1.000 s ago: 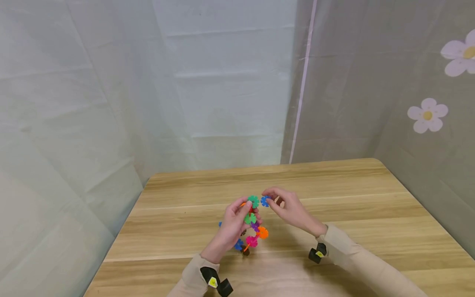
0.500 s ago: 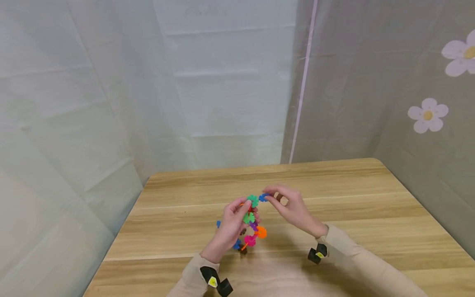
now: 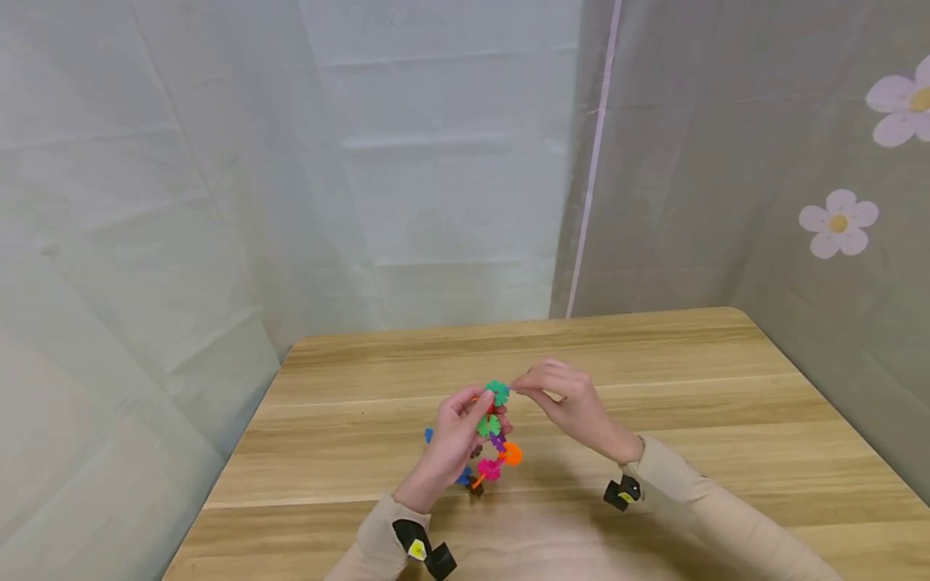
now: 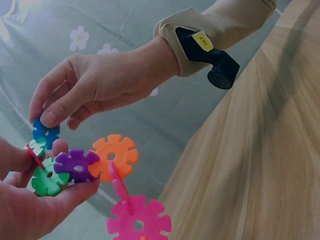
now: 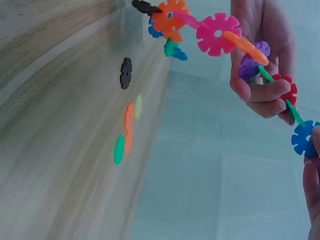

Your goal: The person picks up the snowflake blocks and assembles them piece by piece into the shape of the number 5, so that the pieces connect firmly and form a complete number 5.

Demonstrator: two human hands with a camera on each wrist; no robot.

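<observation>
gripping a chain of snap-together plastic discs [image 3: 491, 440] just above the wooden table [image 3: 726, 420], the left hand [image 3: 454, 444] curled thumb and fingers round its upper links – green, purple and red. the right hand [image 3: 567, 399] pinched a blue disc [image 4: 45, 132] between thumb and forefinger, touching the chain's top green piece [image 3: 497, 392]. loose discs [image 5: 126, 131] lay on the table beyond.

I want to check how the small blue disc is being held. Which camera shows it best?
The left wrist view: the blue disc sits close up, pinched by the right hand against the chain of discs. The right wrist view shows it at the frame edge, partly covered. In the head view the fingers almost hide it.
</observation>
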